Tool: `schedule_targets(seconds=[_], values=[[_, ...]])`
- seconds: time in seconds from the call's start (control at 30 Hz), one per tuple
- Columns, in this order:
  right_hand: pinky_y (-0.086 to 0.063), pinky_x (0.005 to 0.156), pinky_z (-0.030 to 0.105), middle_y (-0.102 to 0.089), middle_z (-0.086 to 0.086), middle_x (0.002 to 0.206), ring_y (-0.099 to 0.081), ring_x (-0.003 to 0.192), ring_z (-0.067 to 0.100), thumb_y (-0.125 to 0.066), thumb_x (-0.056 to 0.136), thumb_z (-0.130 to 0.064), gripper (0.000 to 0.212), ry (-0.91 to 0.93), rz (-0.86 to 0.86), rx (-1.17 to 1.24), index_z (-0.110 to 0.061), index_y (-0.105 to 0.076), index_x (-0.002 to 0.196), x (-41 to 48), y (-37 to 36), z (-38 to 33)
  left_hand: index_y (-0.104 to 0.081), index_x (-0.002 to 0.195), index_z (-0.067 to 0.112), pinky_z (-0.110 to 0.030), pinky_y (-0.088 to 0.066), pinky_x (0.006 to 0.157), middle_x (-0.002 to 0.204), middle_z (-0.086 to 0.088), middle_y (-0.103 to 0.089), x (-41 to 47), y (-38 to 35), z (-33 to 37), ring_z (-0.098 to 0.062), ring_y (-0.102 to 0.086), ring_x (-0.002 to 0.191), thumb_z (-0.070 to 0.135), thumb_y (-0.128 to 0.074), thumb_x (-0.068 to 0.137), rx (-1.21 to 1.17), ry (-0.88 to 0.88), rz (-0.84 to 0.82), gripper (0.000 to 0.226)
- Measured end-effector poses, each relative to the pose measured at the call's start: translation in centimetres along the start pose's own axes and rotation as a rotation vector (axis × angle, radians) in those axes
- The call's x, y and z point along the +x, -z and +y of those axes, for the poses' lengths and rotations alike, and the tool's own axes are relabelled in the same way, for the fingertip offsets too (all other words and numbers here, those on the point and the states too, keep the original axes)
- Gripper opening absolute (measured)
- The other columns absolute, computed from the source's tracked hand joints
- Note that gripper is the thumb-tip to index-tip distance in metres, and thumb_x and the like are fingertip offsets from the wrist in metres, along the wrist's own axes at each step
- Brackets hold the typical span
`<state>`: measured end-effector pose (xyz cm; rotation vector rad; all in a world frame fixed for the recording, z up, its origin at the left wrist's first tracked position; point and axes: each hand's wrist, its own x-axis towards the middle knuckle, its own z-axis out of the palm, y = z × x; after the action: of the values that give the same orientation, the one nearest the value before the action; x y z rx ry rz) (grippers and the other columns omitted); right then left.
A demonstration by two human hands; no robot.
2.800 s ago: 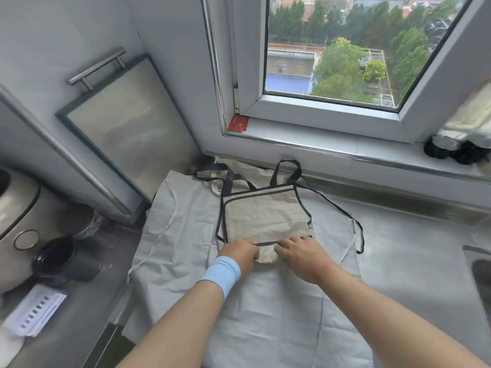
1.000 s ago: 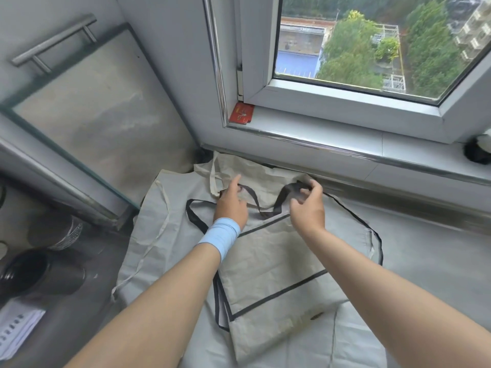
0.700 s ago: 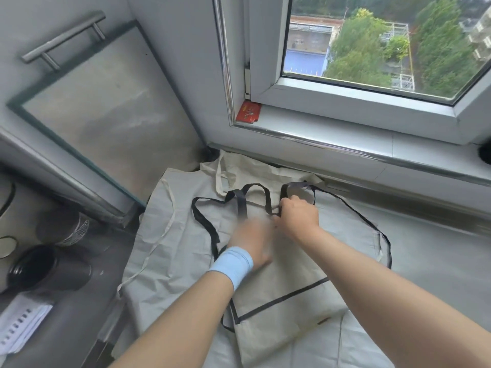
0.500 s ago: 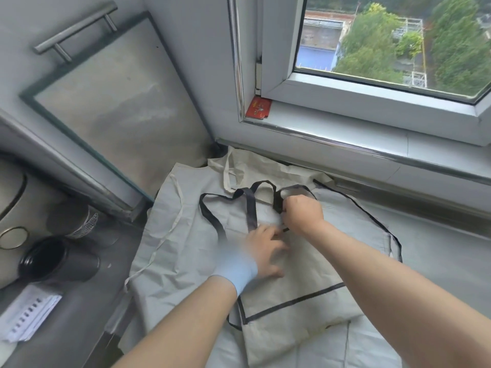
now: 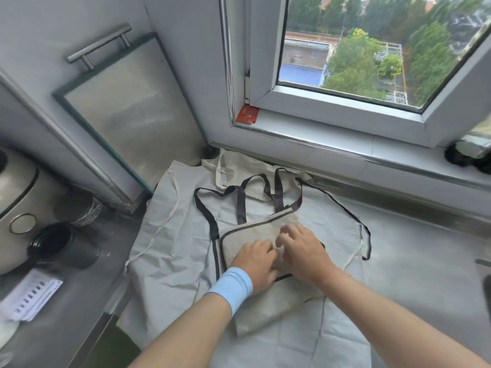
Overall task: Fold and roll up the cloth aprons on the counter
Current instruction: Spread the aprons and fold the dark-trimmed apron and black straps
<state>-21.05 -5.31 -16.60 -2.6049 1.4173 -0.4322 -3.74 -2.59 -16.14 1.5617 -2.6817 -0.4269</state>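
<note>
A beige apron with black trim (image 5: 247, 235) lies folded into a small rectangle on top of a larger pale apron (image 5: 172, 251) spread over the counter. Its black straps (image 5: 240, 201) loop out loosely on the window side. My left hand (image 5: 256, 262), with a light blue wristband, lies on the near part of the folded panel. Beside it, my right hand (image 5: 303, 251) presses down with its fingers spread over the panel's middle. A cream strap of the lower apron (image 5: 220, 168) pokes out near the wall.
A rice cooker (image 5: 14, 205), a black cup (image 5: 62, 248), a glass jar (image 5: 82, 208) and papers (image 5: 29, 296) crowd the left counter. A framed glass panel (image 5: 132, 115) leans on the wall. On the window sill sit a red card (image 5: 247, 115) and dark objects (image 5: 463, 158).
Both hands left the black straps at the far end and came back toward me. The apron's top part is now folded over, and both hands lie on the folded panel.
</note>
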Motion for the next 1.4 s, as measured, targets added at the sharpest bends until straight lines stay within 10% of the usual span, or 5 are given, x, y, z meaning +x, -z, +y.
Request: schedule_targets(seconds=[0.27,0.4,0.6,0.8,1.4], values=[[-0.021,0.117,0.043,-0.024,0.005,0.161,-0.020,0.148,0.022,-0.052,0.066,-0.052,0.084,0.055,-0.411,-0.078,-0.024,-0.040,0.144,-9.0,1.9,-0.9,-0.009,0.152,0.024,-0.047,-0.006,0.118,0.162,-0.004,0.003,-6.0,-2.0,2.4,-0.027,0.002,0.148,0.065,-0.050,0.081,0.148,0.117,-0.283,0.092],[-0.043,0.099,0.049,-0.043,0.017,0.147,-0.041,0.131,0.037,-0.065,0.064,-0.036,0.060,0.045,-0.431,-0.285,-0.027,-0.057,0.122,-10.3,2.1,-1.7,-0.026,0.143,0.028,-0.041,-0.026,0.109,0.149,-0.001,-0.022,-8.0,-2.3,3.5,-0.026,-0.021,0.139,0.058,-0.057,0.079,0.100,0.091,-0.157,0.078],[-0.040,0.075,0.034,-0.068,-0.010,0.092,-0.068,0.078,0.017,-0.044,0.078,-0.018,0.031,0.080,-0.350,-0.375,-0.032,-0.067,0.092,-10.5,1.6,-2.8,0.011,0.153,0.019,-0.052,-0.001,0.119,0.162,0.001,0.014,-10.5,-3.5,4.7,-0.020,0.012,0.149,0.067,-0.055,0.077,0.152,0.188,-0.385,0.111],[-0.033,0.061,0.033,-0.068,0.005,0.087,-0.063,0.080,0.032,-0.047,0.091,-0.023,0.013,0.050,-0.402,-0.196,-0.019,-0.059,0.094,-10.3,4.5,-5.1,-0.059,0.116,0.022,-0.035,-0.049,0.089,0.115,-0.008,-0.063,-10.0,0.1,4.4,-0.031,-0.061,0.106,0.022,-0.052,0.089,-0.065,0.271,-0.340,0.028],[-0.050,0.078,0.033,-0.063,-0.007,0.107,-0.062,0.097,0.022,-0.050,0.090,-0.044,0.029,-0.288,-0.436,0.051,-0.022,-0.068,0.092,-2.8,2.8,1.5,-0.069,0.092,0.023,-0.029,-0.045,0.074,0.090,0.000,-0.066,-1.8,4.1,-3.9,-0.021,-0.060,0.087,0.060,-0.060,0.080,-0.204,0.427,-0.328,0.041]])
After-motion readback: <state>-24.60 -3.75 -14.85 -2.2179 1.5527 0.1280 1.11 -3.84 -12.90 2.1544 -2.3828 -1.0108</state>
